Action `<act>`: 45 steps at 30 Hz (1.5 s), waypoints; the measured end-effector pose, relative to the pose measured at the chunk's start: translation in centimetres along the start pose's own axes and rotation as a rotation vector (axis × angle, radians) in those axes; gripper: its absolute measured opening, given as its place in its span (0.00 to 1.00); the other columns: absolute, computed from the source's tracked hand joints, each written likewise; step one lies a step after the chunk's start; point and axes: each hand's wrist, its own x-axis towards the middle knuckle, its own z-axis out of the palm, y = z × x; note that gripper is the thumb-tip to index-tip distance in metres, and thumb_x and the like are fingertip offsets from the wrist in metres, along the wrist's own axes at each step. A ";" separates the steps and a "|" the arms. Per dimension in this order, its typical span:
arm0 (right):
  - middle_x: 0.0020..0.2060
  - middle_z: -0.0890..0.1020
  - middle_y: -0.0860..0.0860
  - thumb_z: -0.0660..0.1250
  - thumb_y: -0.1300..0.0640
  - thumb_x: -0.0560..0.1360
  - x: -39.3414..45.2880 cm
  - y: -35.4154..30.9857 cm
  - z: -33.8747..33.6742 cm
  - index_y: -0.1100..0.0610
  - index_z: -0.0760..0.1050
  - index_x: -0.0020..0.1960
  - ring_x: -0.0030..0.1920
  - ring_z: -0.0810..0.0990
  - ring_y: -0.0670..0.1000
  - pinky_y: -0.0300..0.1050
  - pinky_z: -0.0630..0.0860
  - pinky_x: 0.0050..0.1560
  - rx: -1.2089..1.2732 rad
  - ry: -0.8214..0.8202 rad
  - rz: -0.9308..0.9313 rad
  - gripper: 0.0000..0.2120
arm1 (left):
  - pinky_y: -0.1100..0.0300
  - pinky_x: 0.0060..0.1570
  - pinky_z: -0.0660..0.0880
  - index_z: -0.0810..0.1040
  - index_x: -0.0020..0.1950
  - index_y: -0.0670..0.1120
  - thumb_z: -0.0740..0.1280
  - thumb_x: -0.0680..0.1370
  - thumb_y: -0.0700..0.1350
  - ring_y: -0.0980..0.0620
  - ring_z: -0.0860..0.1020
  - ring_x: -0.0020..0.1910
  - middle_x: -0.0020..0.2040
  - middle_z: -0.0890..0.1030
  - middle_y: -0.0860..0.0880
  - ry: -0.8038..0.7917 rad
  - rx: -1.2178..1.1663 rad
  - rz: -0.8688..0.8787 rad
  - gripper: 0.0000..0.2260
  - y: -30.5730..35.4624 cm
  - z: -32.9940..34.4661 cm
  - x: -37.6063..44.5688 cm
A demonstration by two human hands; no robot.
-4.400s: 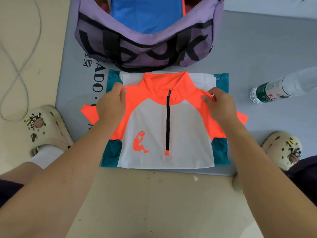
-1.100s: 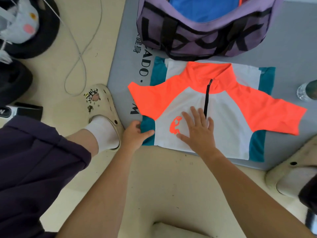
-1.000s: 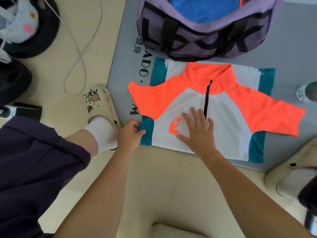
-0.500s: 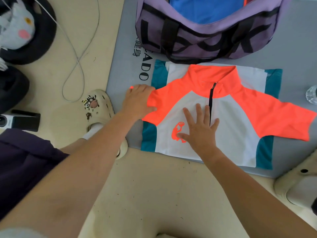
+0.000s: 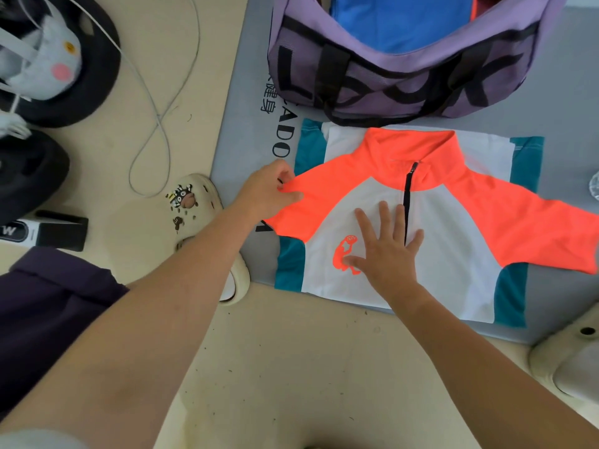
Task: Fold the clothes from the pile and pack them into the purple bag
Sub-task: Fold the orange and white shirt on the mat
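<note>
Head view showed me the shirt (image 5: 453, 241) lying flat on the grey mat (image 5: 246, 98), its hem hanging just over the mat's near edge onto the beige floor (image 5: 291, 367). My left hand (image 5: 267, 192) pinched the tip of the left orange sleeve (image 5: 311, 202) between thumb and fingers, at the mat's left edge, just beside the cream clog (image 5: 201, 205). My right hand (image 5: 385, 251) lay spread flat on the white chest panel, fingers straight, beside the black zip (image 5: 407, 202) and partly covering the orange figure print (image 5: 343, 254). The right orange sleeve (image 5: 544, 234) stretched out toward the frame's right edge. Bare mat lay open to the right of the shirt; bare floor lay open toward me. The purple bag (image 5: 405, 82) stood open on the mat, touching the shirt's far edge, with a blue garment (image 5: 398, 21) folded inside and an orange strip beside it. Left of the mat, a grey cable (image 5: 155, 131) looped over the floor.
</note>
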 end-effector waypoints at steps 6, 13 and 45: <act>0.79 0.47 0.57 0.65 0.32 0.71 0.0 -0.4 -0.2 0.44 0.45 0.79 0.78 0.43 0.62 0.74 0.56 0.66 0.004 -0.014 0.016 0.46 | 0.50 0.56 0.70 0.77 0.50 0.51 0.76 0.68 0.57 0.49 0.77 0.51 0.45 0.76 0.54 0.066 0.191 -0.032 0.16 0.2 2.0 0.6; 0.79 0.43 0.55 0.61 0.31 0.72 0.2 -0.1 0.2 0.43 0.40 0.79 0.78 0.40 0.61 0.74 0.54 0.67 -0.014 -0.033 0.018 0.45 | 0.50 0.56 0.63 0.75 0.46 0.50 0.70 0.70 0.64 0.46 0.71 0.57 0.51 0.75 0.48 0.040 0.564 -0.038 0.18 -0.7 1.5 0.8; 0.33 0.75 0.50 0.67 0.48 0.75 0.4 3.0 -3.1 0.60 0.74 0.41 0.36 0.74 0.52 0.43 0.67 0.33 0.894 -0.134 0.469 0.14 | 0.59 0.42 0.69 0.79 0.50 0.58 0.68 0.75 0.54 0.56 0.77 0.45 0.42 0.77 0.60 -0.174 -0.001 -0.134 0.06 4.5 5.7 -4.8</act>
